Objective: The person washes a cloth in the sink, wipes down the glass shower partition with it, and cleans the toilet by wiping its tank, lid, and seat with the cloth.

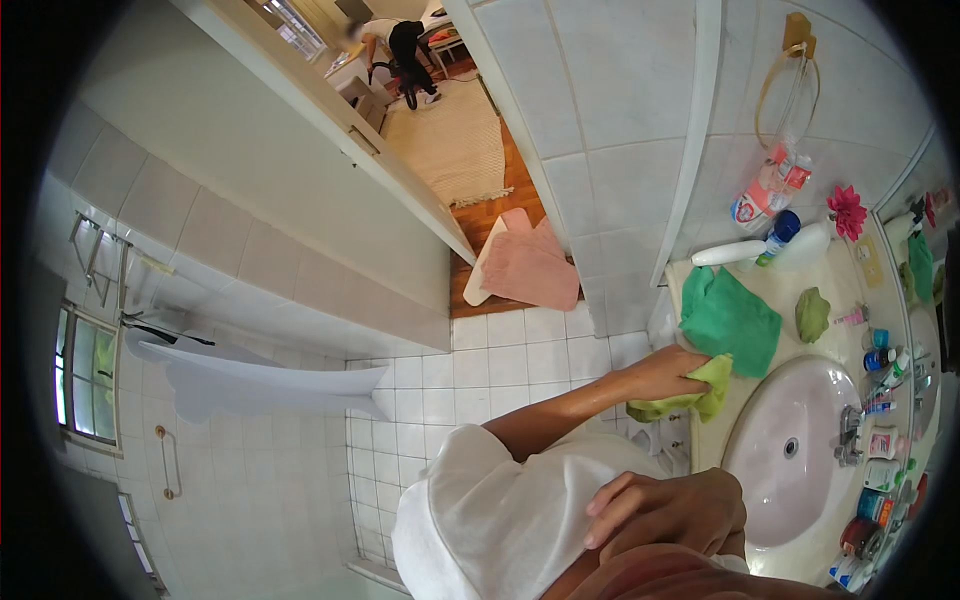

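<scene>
Bathroom counter [785, 282]: left hand [662, 374] outstretched, gripping lime cloth [712, 388]; right hand [672, 510] bent inward, grip unclear.

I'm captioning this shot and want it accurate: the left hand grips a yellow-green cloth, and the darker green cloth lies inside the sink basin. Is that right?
Not quite: the head view shows the darker green cloth on the counter beside the sink basin, not inside it. The left hand does grip a yellow-green cloth.
</scene>
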### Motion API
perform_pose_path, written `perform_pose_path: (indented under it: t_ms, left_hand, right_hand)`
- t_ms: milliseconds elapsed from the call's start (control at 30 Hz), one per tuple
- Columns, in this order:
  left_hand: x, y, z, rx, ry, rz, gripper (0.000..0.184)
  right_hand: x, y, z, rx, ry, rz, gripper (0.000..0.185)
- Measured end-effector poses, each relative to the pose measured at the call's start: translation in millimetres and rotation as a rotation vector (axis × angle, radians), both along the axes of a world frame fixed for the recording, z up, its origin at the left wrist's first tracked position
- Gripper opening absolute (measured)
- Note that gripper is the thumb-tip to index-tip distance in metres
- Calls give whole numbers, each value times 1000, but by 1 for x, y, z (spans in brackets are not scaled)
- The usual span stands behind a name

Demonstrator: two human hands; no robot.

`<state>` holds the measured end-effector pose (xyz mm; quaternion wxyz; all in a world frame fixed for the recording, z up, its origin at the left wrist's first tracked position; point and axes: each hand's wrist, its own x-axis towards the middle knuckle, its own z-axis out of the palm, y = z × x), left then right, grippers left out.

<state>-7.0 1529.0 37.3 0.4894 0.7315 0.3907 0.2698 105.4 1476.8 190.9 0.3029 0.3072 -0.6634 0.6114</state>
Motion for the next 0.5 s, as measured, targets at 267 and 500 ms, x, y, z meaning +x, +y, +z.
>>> perform_pose_path:
  t_ms: [267, 500]
  left_hand:
    - [2, 0, -1, -39, -14, 0, 32]
    - [2, 1, 2, -21, -21, -2, 32]
  right_hand:
    - [7, 3, -12, -17, -10, 115, 65]
    - [4, 2, -15, -19, -27, 132, 72]
